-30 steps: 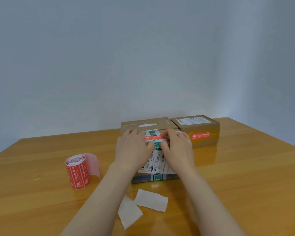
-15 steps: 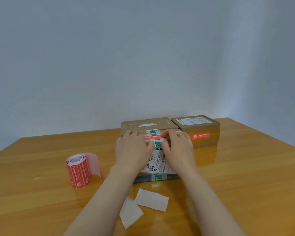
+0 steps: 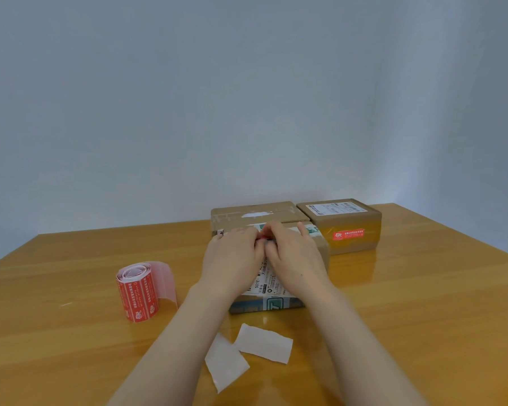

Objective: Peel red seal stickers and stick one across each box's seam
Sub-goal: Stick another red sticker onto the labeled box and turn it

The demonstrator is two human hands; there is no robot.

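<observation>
Sealing step: left hand and right hand press the red sticker onto the near box at its 12 o'clock end, grip flat and wide. The next move is probably peeling another from the roll at 9 o'clock.

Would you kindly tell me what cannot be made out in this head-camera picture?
- Head view: the red sticker shows only as a sliver; the left hand and right hand cover the rest and the seam of the near box.
- Head view: whether the fingers press or pinch it; the hands' backs hide them.
- Head view: the front face of the back box, behind the near box and hands.
- Head view: print on the label of the right box, too small.
</observation>
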